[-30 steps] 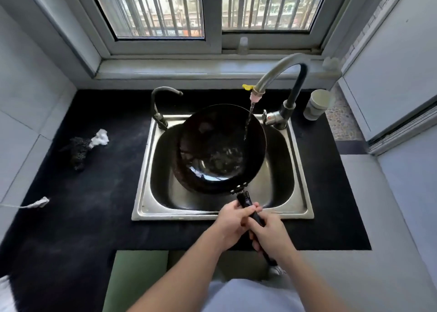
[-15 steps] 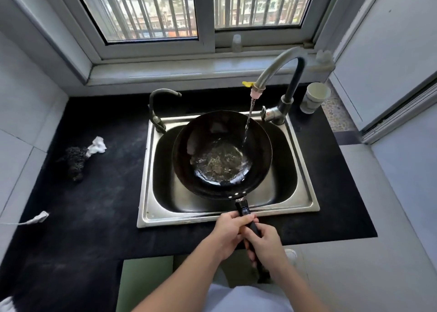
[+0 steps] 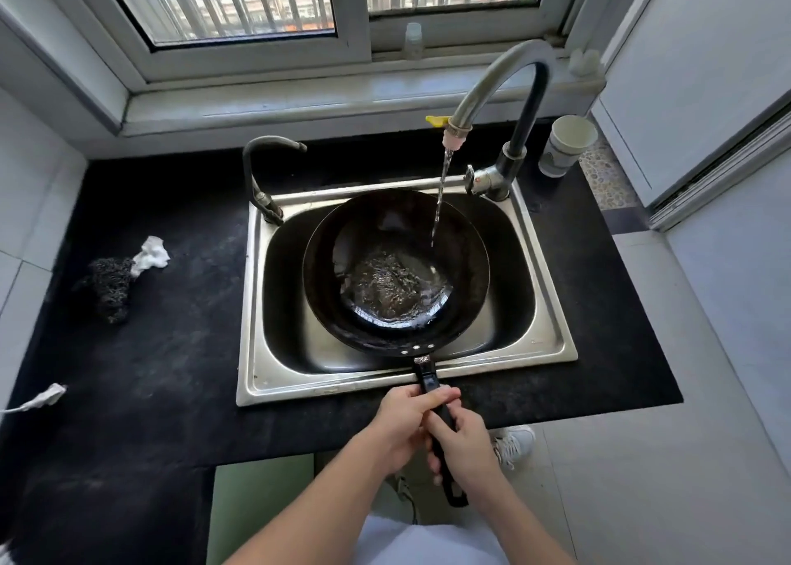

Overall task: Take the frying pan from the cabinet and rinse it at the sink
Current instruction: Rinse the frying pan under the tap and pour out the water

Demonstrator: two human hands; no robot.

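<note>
Frying pan (image 3: 396,271) out of the cabinet, over the sink (image 3: 552,342). Left hand (image 3: 404,421) and right hand (image 3: 464,444) clench the handle (image 3: 429,382). Water pooling; draining probably remains.

A black countertop (image 3: 171,372) runs beneath a white-framed window (image 3: 351,20) with 2 panes, vertical bars outside and daylight coming through. A pale sill (image 3: 299,102) lies below it. Light tiled walls (image 3: 25,205) stand at the left, a white panel (image 3: 693,50) at the right. The floor (image 3: 667,457) is pale tile. A green cabinet front (image 3: 261,504) sits under the counter.
</note>
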